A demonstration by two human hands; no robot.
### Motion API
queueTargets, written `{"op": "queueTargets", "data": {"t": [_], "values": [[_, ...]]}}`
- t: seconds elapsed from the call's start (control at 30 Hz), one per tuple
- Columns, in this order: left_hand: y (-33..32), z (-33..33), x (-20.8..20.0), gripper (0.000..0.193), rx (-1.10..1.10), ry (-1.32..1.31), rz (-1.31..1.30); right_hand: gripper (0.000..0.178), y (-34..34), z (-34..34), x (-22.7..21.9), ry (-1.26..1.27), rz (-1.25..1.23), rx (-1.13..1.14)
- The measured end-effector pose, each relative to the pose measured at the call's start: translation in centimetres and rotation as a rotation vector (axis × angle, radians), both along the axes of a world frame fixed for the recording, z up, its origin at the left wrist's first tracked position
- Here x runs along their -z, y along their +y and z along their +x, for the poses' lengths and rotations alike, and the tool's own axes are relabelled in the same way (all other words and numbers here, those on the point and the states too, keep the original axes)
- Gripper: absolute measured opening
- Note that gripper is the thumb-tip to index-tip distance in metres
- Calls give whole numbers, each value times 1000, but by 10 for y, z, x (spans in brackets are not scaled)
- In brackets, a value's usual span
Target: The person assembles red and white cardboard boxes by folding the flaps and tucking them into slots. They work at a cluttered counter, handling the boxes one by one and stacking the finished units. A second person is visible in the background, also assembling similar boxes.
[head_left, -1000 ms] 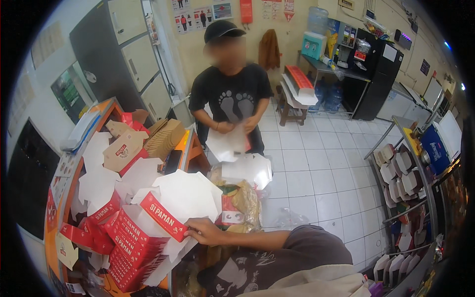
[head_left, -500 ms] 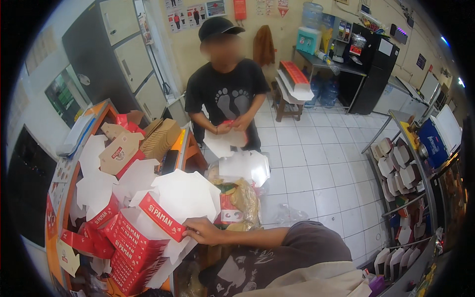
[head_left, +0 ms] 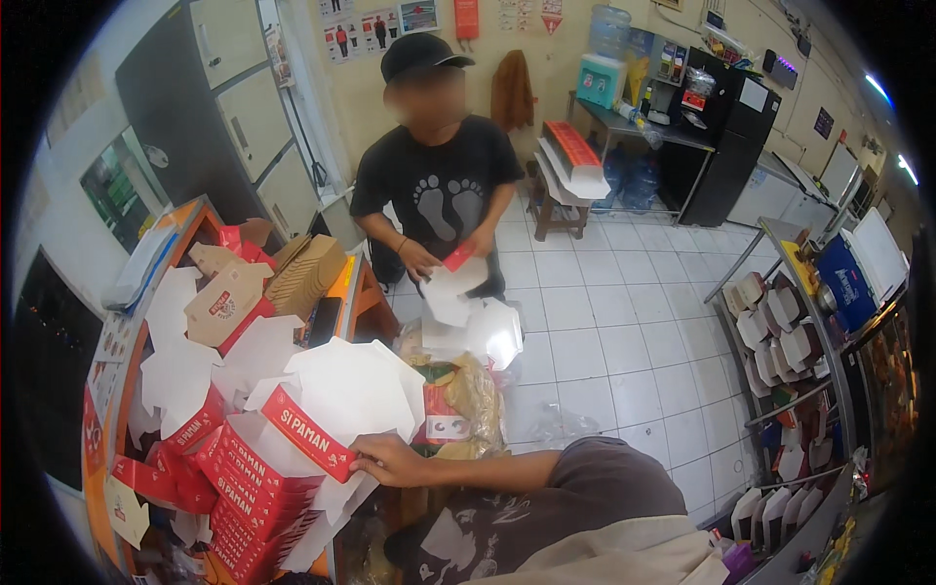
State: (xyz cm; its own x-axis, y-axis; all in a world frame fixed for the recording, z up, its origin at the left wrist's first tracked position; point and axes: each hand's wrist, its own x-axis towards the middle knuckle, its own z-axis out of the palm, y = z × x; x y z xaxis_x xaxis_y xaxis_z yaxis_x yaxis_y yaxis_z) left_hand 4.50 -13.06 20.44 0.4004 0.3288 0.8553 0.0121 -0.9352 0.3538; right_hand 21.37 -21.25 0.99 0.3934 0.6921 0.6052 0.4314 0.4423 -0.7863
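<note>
My right hand [head_left: 387, 459] reaches in from the right, thumb and fingers closed on the end of a red-sided food box [head_left: 310, 432]. This box sits on a stack of nested red boxes [head_left: 255, 497], its white inside flaps [head_left: 356, 385] spread open behind the red strip. My left hand is not in view. Across from me a co-worker in a black cap and dark shirt [head_left: 444, 185] holds a partly folded red and white box [head_left: 456, 283] in both hands.
More boxes and a brown carton [head_left: 305, 276] crowd the orange-edged counter [head_left: 200, 216]. Beside it lies a plastic-wrapped bundle [head_left: 475, 400]. Finished boxes fill a rack [head_left: 780, 331] at right. A stool [head_left: 561, 210] bearing flat boxes stands on the tiled floor [head_left: 624, 292].
The co-worker's hands have moved apart, and their box has tilted and shifted. My right hand keeps its hold on the box end; the whole view has shifted slightly.
</note>
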Motion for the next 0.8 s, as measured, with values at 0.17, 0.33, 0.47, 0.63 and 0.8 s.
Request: {"op": "queueTargets", "data": {"t": [0.17, 0.33, 0.47, 0.63, 0.8], "values": [[-1, 1, -1, 48, 2, -5, -2, 11, -2, 0, -3, 27, -23, 6], [-2, 2, -1, 48, 4, -8, 1, 15, -3, 2, 0, 33, -96, -18], [-1, 3, -1, 47, 1, -13, -1, 12, -1, 1, -1, -1, 8, 44], [-2, 2, -1, 46, 2, -16, -1, 12, -2, 1, -1, 36, -23, 17], [-4, 3, 0, 46, 4, -16, -2, 12, -4, 2, 0, 23, -95, 1]]}}
